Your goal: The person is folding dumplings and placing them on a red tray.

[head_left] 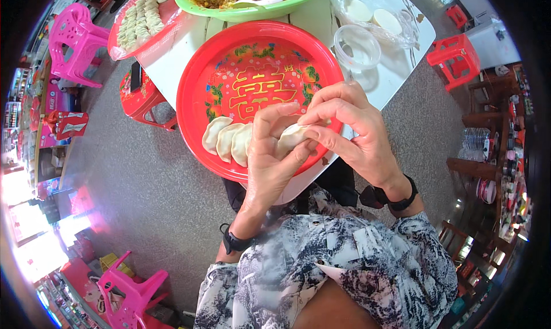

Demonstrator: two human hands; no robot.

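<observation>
Between both hands, above the near right part of a red round tray (192,94), is a pale dumpling (291,136). My left hand (270,148) curls round it from the left, the thumb along its lower side. With thumb and fingertips, my right hand (350,122) pinches the edge of the dumpling at its upper right. Several finished-looking dumplings (224,141) lie overlapping in a row on the tray, left of my left hand, which partly hides them. Gold patterning and painted flowers decorate the tray's bottom.
Beyond the tray stands a green basin (270,12) of yellow-brown filling with a white spoon. A clear plastic tub (357,47) and bagged round white wrappers (387,21) sit at right. Another tray of dumplings (140,22) is far left. Red stools (456,59) and pink chairs (74,42) surround the white table (396,82).
</observation>
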